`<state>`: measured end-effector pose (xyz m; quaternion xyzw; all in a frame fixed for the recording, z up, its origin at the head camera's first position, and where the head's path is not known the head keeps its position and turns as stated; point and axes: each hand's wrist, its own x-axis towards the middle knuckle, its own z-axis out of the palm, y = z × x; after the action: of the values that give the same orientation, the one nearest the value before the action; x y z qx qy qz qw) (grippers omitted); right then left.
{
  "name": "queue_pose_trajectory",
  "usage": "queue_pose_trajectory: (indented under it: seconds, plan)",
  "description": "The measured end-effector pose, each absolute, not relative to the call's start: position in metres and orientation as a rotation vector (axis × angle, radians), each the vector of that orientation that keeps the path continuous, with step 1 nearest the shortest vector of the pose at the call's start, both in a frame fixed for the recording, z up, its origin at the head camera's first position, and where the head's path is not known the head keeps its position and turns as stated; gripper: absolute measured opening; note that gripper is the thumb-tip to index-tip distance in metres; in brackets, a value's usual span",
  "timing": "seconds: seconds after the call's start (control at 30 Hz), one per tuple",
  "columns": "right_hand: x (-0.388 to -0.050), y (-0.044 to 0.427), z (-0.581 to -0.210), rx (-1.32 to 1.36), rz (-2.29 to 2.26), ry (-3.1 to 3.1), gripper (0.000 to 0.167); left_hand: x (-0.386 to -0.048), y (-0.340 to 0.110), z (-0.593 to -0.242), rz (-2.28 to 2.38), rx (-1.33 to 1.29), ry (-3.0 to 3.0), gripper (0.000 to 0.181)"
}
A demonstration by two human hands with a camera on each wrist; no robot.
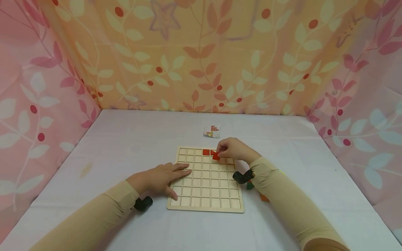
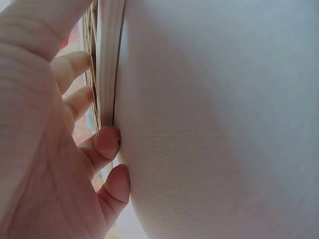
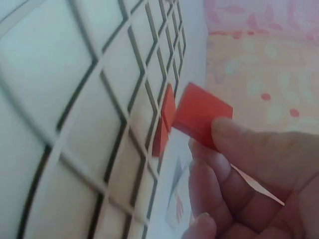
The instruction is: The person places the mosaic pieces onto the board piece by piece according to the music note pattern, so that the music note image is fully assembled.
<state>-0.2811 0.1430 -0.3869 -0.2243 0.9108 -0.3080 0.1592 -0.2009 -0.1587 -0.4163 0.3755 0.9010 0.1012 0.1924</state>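
Observation:
A wooden grid board [image 1: 205, 210] lies flat on the white table. My right hand [image 1: 233, 149] pinches a red square tile [image 3: 202, 112] between thumb and fingers, just above the board's far rows. In the top row sit a red square tile [image 1: 206, 152] and, beside it, a red triangular tile [image 3: 159, 139], partly covered by the held one in the head view. My left hand [image 1: 160, 177] rests with spread fingers on the board's left side. The left wrist view shows its fingers [image 2: 107, 142] against the board's edge [image 2: 107, 64].
Beyond the board lies a small paper card [image 1: 212, 131] with a printed grid pattern in red and yellow. Green [image 1: 250, 185] and orange [image 1: 264, 198] pieces lie right of the board, partly hidden by my right forearm. Patterned cloth walls [image 1: 201, 69] enclose the table.

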Motion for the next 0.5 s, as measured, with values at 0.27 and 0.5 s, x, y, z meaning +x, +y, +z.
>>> queue_pose_trajectory:
  seconds: [0.27,0.5]
  plan:
    - [-0.282,0.118,-0.394,-0.623,-0.917,2.688,0.012,-0.202,-0.159,-0.417,0.281,1.052,2.525,0.094]
    - [-0.281,0.108,-0.397,-0.666,-0.898,2.702,0.015,-0.202,-0.159,-0.415,0.283,1.069,2.526,0.094]
